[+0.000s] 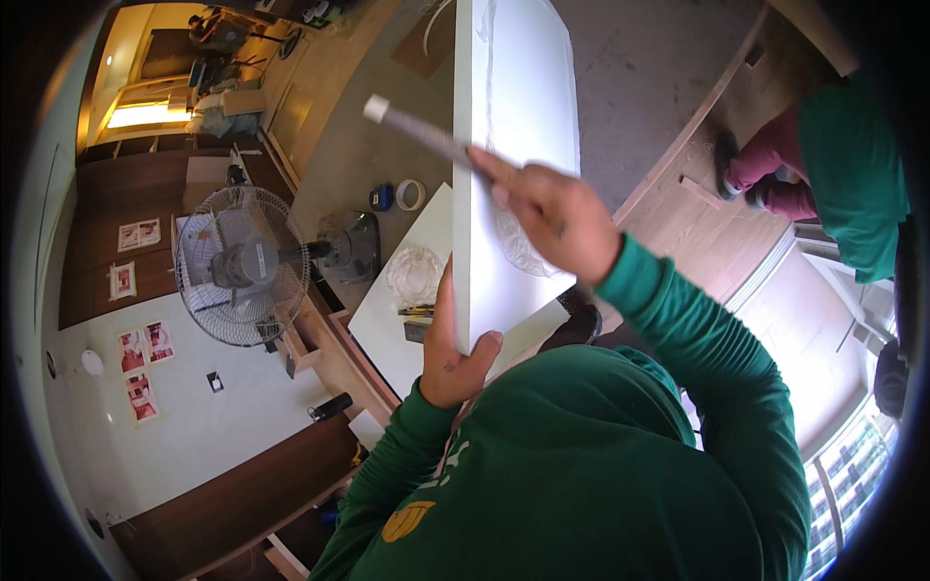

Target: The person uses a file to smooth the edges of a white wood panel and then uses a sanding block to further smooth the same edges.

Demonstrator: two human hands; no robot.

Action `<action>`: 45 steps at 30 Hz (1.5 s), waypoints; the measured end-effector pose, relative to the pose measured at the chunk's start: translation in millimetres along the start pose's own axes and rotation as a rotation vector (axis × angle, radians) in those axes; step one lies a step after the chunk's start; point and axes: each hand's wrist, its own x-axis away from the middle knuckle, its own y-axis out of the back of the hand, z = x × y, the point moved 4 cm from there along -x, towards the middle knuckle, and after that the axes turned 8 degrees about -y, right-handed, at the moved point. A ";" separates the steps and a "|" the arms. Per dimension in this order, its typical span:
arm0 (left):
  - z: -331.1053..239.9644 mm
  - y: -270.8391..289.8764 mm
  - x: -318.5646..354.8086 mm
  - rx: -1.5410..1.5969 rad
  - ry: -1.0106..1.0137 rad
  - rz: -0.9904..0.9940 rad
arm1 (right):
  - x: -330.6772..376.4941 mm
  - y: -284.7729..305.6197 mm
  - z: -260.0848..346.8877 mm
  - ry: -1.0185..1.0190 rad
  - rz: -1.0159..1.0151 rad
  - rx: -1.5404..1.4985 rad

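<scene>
A white panel [531, 73] with a thick pale edge stands tilted up in front of me. Near its lower end, my left hand [453, 366] grips it, the thumb on one side and the fingers on the other. My right hand [564, 215] is closed round a long grey flat file [424, 133] with a whitish tip. The file lies across the panel's left edge, its tip pointing up and left; motion blurs it slightly. Crumpled clear film [518, 247] shows on the panel's face, partly behind my right wrist.
Below the panel lies a white board [373, 315] with crumpled plastic [415, 274] and a yellow-black utility knife [417, 311]. A tape roll [411, 195] and a blue tape measure [381, 198] sit beyond it. A standing fan [242, 263] is left; another person [852, 184] stands right.
</scene>
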 end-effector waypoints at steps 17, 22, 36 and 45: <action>-6.3 -17.5 2.4 -0.007 -0.134 0.016 | 1.2 37.7 29.1 0.024 0.095 0.294; -10.8 -22.3 7.4 -0.039 -0.083 0.010 | 52.3 41.7 54.3 -0.069 0.252 0.418; -0.6 -16.5 5.4 0.022 -0.114 -0.009 | 27.3 49.8 40.4 -0.060 0.286 0.497; -11.2 -22.2 5.0 -0.111 -0.155 -0.020 | 24.2 50.9 31.4 0.039 0.170 0.461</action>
